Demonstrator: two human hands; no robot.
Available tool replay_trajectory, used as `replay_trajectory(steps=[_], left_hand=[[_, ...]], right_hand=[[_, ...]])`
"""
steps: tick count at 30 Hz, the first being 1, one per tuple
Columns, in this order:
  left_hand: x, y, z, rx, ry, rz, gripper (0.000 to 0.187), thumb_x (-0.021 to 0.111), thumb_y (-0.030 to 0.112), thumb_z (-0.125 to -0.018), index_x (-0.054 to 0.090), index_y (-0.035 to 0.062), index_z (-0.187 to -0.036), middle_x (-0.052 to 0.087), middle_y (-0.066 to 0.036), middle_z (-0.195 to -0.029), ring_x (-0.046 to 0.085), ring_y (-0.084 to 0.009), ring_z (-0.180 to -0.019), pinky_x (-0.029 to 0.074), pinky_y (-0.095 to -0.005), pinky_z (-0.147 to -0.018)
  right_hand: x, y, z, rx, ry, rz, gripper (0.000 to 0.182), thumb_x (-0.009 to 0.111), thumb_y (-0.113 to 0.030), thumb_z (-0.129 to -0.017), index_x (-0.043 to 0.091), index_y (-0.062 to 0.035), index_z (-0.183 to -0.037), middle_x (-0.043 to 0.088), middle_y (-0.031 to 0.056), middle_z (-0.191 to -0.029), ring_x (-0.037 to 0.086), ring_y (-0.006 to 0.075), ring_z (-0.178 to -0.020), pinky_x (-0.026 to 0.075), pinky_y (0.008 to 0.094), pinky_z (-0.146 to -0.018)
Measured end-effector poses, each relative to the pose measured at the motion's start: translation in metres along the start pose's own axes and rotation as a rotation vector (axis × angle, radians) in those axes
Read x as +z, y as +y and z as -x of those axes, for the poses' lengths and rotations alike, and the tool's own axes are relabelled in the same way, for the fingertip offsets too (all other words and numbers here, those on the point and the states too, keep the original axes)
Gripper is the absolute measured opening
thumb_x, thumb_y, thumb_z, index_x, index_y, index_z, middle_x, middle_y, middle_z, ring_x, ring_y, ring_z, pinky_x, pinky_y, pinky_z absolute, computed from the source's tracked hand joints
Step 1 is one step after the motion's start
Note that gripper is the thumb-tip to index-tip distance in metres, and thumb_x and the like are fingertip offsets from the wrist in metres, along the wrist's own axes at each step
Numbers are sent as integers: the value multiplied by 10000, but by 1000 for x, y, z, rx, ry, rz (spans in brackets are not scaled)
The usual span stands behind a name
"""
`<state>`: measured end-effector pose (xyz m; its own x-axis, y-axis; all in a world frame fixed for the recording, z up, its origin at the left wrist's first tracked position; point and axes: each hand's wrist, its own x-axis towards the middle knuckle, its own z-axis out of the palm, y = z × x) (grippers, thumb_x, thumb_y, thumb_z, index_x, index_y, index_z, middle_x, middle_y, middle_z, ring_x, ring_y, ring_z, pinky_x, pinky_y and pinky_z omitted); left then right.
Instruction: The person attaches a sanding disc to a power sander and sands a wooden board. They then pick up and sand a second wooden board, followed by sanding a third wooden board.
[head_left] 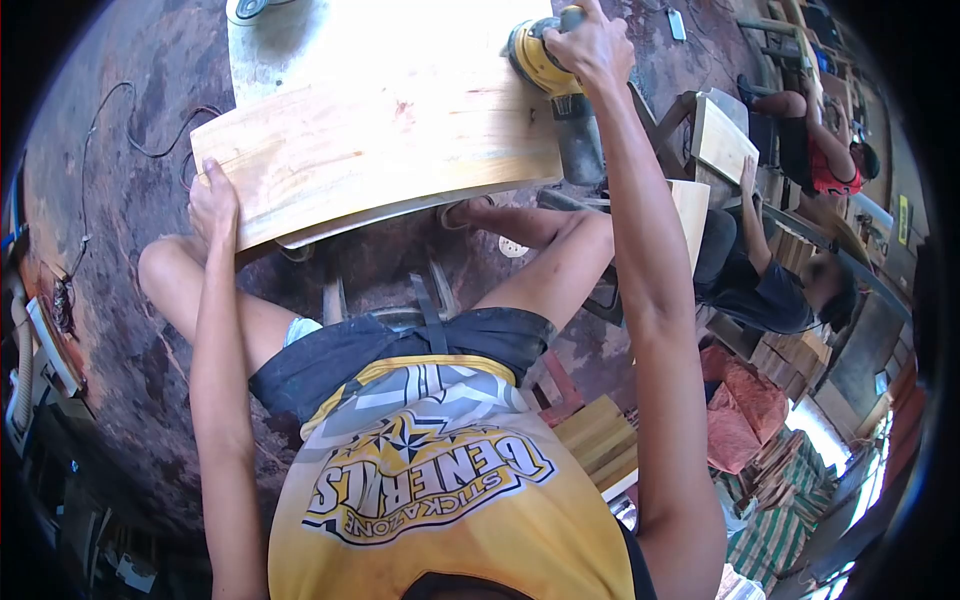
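Where the wooden board (370, 135) ends on the left, the person's left hand (213, 207) clasps its short edge, one digit showing on top, the others partly hidden. Board lies across a pale work surface (243, 75), near edge above the person's spread legs. Looks stiff, fairly heavy, unlikely to bend; smooth face could slide, corners could chip. Best hold: short left end, or both long edges with fingers under; bare palm on top would probably slip. On the right, the right hand (595, 45) wraps the top of a yellow sander (545, 68) at the board's far right; pad contact can't be told. Sander likely rigid, hefty; take it by the crown, not the dark canister (578, 145), which might twist loose.
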<state>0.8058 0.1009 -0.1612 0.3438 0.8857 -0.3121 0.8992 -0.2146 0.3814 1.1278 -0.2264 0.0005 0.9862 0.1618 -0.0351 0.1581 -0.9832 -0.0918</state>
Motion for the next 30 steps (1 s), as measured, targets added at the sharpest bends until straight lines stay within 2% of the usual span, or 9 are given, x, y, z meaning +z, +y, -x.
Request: replay_trajectory(steps=[7, 11, 15, 16, 17, 19, 21, 23, 30], left_hand=[[-1, 1, -1, -34, -21, -25, 640, 377, 576, -982, 654, 63, -1246, 660, -291, -1179, 589, -484, -1163, 422, -541, -1020], [1, -1, -2, -27, 0, 4, 652, 377, 586, -981, 650, 56, -1244, 657, -300, -1174, 590, -487, -1160, 425, -541, -1016], [3, -8, -2, -6, -10, 30, 681, 379, 597, -977, 646, 24, -1230, 648, -315, -1180, 585, -490, -1164, 426, -538, -1016], [4, -7, -5, 10, -1, 38, 693, 378, 599, -976, 644, 10, -1225, 646, -318, -1182, 583, -490, -1165, 426, -537, -1017], [4, -8, -7, 15, 8, 47, 693, 378, 599, -976, 644, 10, -1225, 646, -318, -1182, 583, -490, -1165, 426, -537, -1017], [1, -6, -5, 7, -28, 30, 706, 376, 599, -976, 639, -6, -1225, 647, -315, -1183, 584, -487, -1168, 424, -535, -1021], [-1, -3, -1, 2, -21, 42, 707, 374, 599, -977, 640, -8, -1221, 649, -315, -1179, 585, -486, -1168, 424, -538, -1021], [-1, 0, 0, -2, -12, 52, 709, 372, 600, -978, 641, -11, -1218, 650, -315, -1175, 585, -485, -1168, 423, -541, -1021], [5, -9, -6, 18, -19, 47, 712, 313, 611, -1001, 643, 17, -1215, 640, -309, -1202, 575, -492, -1177, 422, -561, -1008]], right_hand=[[7, -45, 0, -127, -90, -28, 608, 724, -411, -761, 579, -169, -1299, 594, 279, -1137, 634, 446, -1037, 533, 504, -890], [18, -54, 12, -248, 30, -12, 566, 720, -410, -765, 621, -150, -1258, 594, 265, -1123, 630, 435, -1041, 533, 501, -887], [13, -54, 26, -177, -4, -34, 567, 730, -386, -745, 628, -149, -1250, 584, 264, -1148, 628, 429, -1029, 535, 491, -881], [7, -55, 30, -189, 34, -18, 470, 692, -322, -763, 654, -109, -1181, 636, 244, -1064, 651, 401, -966, 540, 487, -838], [13, -48, 24, -192, 47, -20, 470, 692, -322, -763, 654, -109, -1181, 636, 244, -1064, 651, 401, -966, 540, 487, -838], [29, -29, 14, -224, 43, 101, 616, 718, -464, -750, 586, -252, -1313, 594, 270, -1194, 639, 454, -1094, 534, 498, -936], [27, -22, 26, -200, 41, 112, 611, 721, -457, -746, 589, -240, -1301, 593, 268, -1180, 642, 455, -1077, 537, 496, -927], [19, -22, 41, -147, -64, 56, 589, 725, -371, -771, 590, -207, -1320, 560, 288, -1171, 627, 467, -1088, 554, 511, -893], [19, 12, 91, -159, -65, 55, 574, 737, -380, -763, 598, -180, -1283, 558, 277, -1119, 663, 458, -977, 568, 511, -818]])
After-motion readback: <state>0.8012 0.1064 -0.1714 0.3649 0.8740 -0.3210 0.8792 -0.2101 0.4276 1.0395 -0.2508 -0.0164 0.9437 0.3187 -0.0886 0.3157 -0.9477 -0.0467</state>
